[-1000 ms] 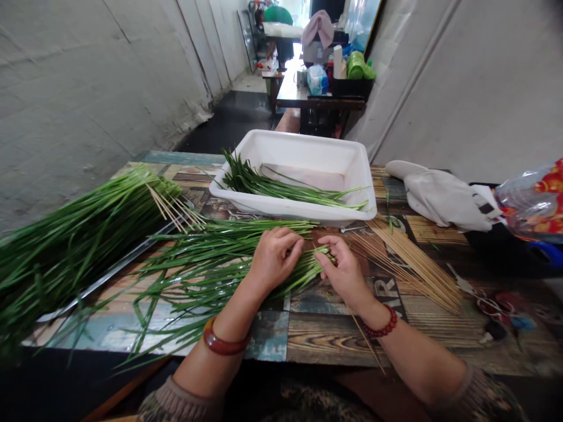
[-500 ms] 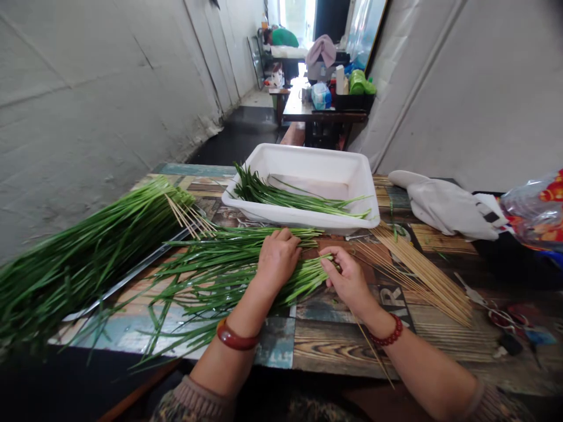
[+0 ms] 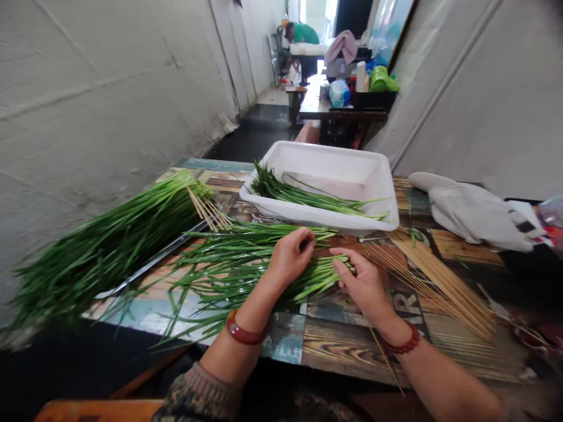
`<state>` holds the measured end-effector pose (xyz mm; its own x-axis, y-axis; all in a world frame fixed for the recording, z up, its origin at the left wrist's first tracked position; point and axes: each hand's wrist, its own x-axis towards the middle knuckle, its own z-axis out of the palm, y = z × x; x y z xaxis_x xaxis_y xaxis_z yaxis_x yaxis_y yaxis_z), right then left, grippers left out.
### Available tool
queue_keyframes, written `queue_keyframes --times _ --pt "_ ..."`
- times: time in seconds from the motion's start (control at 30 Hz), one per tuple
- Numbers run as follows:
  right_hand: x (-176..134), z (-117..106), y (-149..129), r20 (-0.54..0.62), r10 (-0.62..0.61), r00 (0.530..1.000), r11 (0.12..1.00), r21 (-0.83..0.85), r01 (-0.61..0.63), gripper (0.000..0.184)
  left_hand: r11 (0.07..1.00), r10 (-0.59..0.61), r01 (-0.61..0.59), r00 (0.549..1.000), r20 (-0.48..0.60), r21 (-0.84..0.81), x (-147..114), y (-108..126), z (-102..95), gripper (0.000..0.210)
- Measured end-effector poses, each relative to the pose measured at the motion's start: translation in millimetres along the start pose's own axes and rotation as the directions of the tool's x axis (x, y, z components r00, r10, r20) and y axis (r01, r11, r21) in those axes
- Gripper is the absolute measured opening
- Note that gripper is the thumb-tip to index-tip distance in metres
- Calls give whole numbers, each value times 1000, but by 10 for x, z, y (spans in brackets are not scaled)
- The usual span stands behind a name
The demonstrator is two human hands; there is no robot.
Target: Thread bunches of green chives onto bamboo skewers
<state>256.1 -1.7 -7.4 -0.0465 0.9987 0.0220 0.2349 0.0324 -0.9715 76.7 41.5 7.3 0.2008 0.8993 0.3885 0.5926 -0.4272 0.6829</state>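
Observation:
Long garlic chives [image 3: 233,264] lie spread across the table before me, their pale stem ends pointing right. My left hand [image 3: 294,253] is over the stems with its fingers curled in; whether anything is pinched there is hidden. At the cut ends, my right hand [image 3: 358,275] has thumb and forefinger closed around the stem tips. A thin bamboo skewer [image 3: 387,360] runs out from beneath that palm toward the table's near edge. Behind both hands, a white plastic tub [image 3: 319,218] holds another bunch of chives [image 3: 303,196].
A big chive pile [image 3: 118,234], with several skewers [image 3: 209,208] on its end, lies left beside a metal strip [image 3: 149,261]. Loose bamboo skewers [image 3: 444,281], a light-coloured cap [image 3: 475,211] and scissors [image 3: 497,305] are right. Farther off, a person in green [image 3: 305,33] leans over a table.
My left hand has lifted slightly off the stems, and its fingers have curled. The right hand stays at the stem ends. The whole view has shifted, so things appear farther right.

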Motion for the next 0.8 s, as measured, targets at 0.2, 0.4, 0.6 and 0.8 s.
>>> queue_keyframes --times 0.2,0.4,0.6,0.8 --pt "5 -13 -33 0 -28 1000 1000 14 28 32 990 18 -14 999 29 -138 7 43 36 10" --pt "15 -38 -42 24 -33 999 999 18 32 30 990 21 -16 999 31 -144 5 102 48 8" --pt "17 -28 -59 35 -25 999 999 46 24 30 990 76 -74 997 18 -124 -15 99 61 8" --pt "17 -21 -73 29 -4 1000 999 49 2 29 989 83 -80 996 20 -126 -11 108 61 7"
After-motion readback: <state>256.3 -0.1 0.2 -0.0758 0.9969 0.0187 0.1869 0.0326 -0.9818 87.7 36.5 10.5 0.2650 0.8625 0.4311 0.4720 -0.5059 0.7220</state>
